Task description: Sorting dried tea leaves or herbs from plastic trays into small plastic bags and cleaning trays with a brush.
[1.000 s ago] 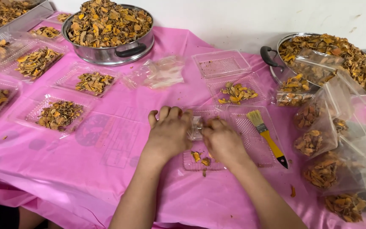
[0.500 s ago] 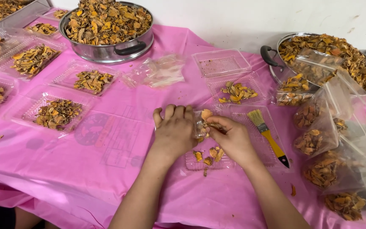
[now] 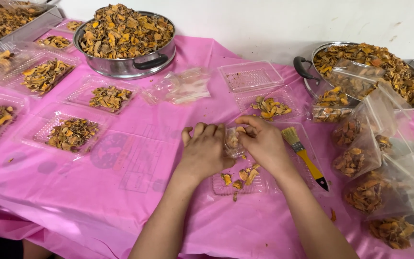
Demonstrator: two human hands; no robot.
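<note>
My left hand (image 3: 204, 151) and my right hand (image 3: 263, 142) meet at the table's middle, both gripping a small clear plastic bag (image 3: 233, 142) with a few orange dried slices inside. Just below the bag lies a clear plastic tray (image 3: 264, 184) with a few loose dried slices (image 3: 245, 176) in it. A brush with pale bristles and a yellow handle (image 3: 304, 157) rests on the tray's right part, right of my right hand.
Two metal pots heaped with dried slices stand at the back (image 3: 130, 64) and back right (image 3: 312, 79). Several clear trays of slices (image 3: 38, 139) lie on the pink tablecloth (image 3: 120, 192) at left. Filled clear bags (image 3: 365, 153) are piled at right. Loose empty bags (image 3: 183, 86) lie behind.
Both hands moved slightly up and right with the bag. More dried slices lie in the tray below than a second ago. The right hand's fingers went from reaching into the bag to closing over it.
</note>
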